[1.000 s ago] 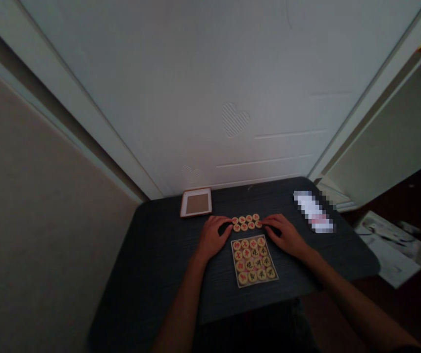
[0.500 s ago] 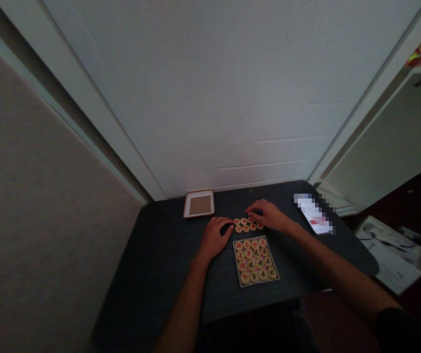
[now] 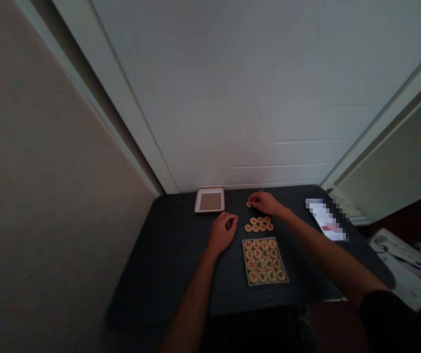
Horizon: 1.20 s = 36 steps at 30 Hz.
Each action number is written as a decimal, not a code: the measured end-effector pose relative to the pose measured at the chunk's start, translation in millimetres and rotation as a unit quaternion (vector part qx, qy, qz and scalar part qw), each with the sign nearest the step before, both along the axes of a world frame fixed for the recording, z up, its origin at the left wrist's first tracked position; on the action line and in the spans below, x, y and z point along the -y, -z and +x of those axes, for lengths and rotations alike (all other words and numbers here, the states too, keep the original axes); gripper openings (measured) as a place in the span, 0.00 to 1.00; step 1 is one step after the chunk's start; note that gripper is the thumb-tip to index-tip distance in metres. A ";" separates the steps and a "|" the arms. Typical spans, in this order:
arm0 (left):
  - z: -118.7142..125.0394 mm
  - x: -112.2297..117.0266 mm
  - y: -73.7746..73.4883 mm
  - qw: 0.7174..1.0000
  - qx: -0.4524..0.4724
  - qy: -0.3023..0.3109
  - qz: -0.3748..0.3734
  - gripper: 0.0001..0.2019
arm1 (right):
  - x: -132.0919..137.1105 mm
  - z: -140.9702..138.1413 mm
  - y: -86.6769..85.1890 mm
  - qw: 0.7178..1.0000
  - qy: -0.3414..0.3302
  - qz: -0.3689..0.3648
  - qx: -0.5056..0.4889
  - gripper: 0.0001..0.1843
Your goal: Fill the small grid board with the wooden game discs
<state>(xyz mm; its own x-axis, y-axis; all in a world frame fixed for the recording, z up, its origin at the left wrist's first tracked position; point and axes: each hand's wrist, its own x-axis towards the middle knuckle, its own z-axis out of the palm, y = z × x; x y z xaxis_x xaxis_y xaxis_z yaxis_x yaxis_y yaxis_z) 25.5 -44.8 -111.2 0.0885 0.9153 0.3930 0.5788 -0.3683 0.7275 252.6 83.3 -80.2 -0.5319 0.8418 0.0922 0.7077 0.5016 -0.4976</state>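
My right hand (image 3: 264, 202) pinches a round Chinese chess piece (image 3: 249, 204) at its thumb and fingertips, toward the far side of the table. Below it lie two short rows of red-marked chess pieces (image 3: 262, 227), three in the upper row. To their left, my left hand (image 3: 224, 230) rests with its fingers curled and thumb tip close to the index finger; no piece shows in it. Nearer to me, a square tray (image 3: 245, 267) holds chess pieces in a grid, some marked red, others black.
A shallow box lid (image 3: 197, 203) with a brown inner panel lies at the back left of the dark table (image 3: 159, 255). A lit phone (image 3: 323, 218), partly blurred out, lies at the right. A white wall panel (image 3: 210, 98) rises behind the table.
My right hand has moved away from the rows and now holds a piece. The upper row has lost its left end piece. My left hand has drawn back from the rows. The view has shifted.
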 end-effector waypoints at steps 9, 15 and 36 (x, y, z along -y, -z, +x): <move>0.6 0.0 -1.1 1.000 -0.004 0.009 -0.003 0.08 | 12.8 16.3 -4.8 0.998 -0.035 0.044 -0.009 0.09; 0.3 1.1 -1.7 1.000 -0.008 0.009 -0.005 0.09 | 26.4 22.8 -15.9 0.997 -0.013 0.067 -0.025 0.09; 1.1 -0.8 0.4 1.000 -0.024 0.014 -0.007 0.09 | 221.9 42.5 -9.5 0.990 -0.010 0.123 -0.073 0.09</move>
<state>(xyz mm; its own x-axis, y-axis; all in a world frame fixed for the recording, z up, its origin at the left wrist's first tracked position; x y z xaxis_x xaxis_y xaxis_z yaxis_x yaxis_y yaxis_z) 26.6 -44.0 -111.6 0.1328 0.9176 0.3748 0.6020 -0.3750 0.7050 295.1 -138.6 -70.7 -0.5132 0.7741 0.3708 0.6264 0.6331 -0.4548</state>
